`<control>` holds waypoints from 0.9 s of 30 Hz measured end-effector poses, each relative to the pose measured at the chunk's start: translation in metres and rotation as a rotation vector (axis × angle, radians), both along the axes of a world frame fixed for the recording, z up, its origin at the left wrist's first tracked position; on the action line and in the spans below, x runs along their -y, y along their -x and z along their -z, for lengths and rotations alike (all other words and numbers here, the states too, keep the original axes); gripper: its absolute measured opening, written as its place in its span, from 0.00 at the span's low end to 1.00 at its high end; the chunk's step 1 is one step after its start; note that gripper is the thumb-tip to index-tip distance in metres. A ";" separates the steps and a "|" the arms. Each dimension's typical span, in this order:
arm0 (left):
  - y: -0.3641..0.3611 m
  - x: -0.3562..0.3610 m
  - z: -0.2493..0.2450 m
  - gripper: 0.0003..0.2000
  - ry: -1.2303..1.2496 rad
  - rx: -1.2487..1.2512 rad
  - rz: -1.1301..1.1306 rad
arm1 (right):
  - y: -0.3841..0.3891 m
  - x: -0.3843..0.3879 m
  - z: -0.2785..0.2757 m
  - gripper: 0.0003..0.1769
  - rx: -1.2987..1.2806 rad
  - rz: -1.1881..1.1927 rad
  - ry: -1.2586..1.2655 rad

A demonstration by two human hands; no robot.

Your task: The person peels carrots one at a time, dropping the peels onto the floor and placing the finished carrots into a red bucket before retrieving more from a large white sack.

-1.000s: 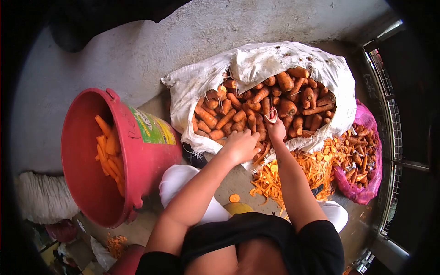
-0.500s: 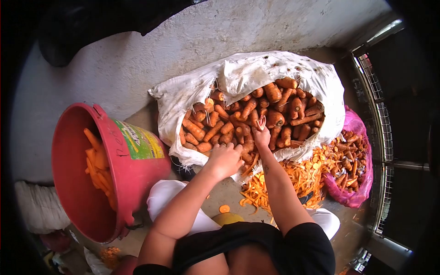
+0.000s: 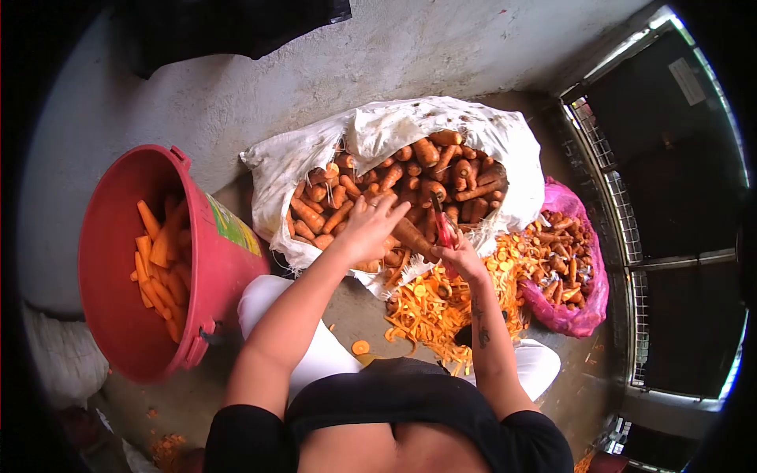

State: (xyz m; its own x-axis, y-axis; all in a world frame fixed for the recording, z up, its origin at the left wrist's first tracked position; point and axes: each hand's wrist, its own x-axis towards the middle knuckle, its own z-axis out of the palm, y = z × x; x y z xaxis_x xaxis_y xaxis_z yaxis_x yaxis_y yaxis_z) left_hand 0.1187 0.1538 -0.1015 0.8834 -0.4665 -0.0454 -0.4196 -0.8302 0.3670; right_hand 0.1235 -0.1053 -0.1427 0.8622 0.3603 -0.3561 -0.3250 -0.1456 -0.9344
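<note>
Now that my left hand (image 3: 367, 229) is out of the sack (image 3: 378, 130), it grips one carrot (image 3: 412, 237). My right hand (image 3: 464, 260), pulled back, clasps the red peeler (image 3: 443, 229).

A black short-sleeved top (image 3: 394, 414), white trousers (image 3: 264, 303), a tattoo (image 3: 479, 331) on the right forearm (image 3: 489, 347).
</note>
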 end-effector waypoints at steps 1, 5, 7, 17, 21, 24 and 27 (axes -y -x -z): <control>0.007 0.007 0.002 0.44 -0.006 0.075 0.060 | 0.006 0.000 -0.011 0.16 0.026 -0.020 0.011; 0.023 0.028 0.003 0.32 0.113 0.030 0.146 | 0.034 -0.010 -0.061 0.12 0.096 0.022 -0.029; 0.029 0.026 -0.005 0.27 0.222 0.035 0.098 | 0.047 -0.021 -0.068 0.16 0.126 0.245 -0.100; 0.036 -0.001 0.020 0.38 0.591 -0.316 -0.048 | 0.127 -0.027 -0.040 0.17 0.485 0.404 0.226; 0.052 -0.004 -0.016 0.31 0.454 -0.218 -0.122 | 0.135 -0.037 -0.055 0.20 0.551 0.343 0.310; 0.058 -0.005 -0.027 0.24 0.344 -0.005 -0.148 | 0.136 -0.045 -0.051 0.22 0.567 0.323 0.304; 0.059 -0.008 -0.024 0.21 0.396 0.093 -0.154 | 0.137 -0.047 -0.046 0.22 0.554 0.306 0.304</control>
State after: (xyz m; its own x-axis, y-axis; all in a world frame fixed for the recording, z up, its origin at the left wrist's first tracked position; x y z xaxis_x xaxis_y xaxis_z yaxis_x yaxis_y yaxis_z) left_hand 0.0595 0.1619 -0.0776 0.9359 -0.2942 0.1940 -0.3483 -0.6883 0.6363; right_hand -0.0135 -0.0582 -0.0962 0.9926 0.0269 0.1184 0.1191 -0.4050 -0.9065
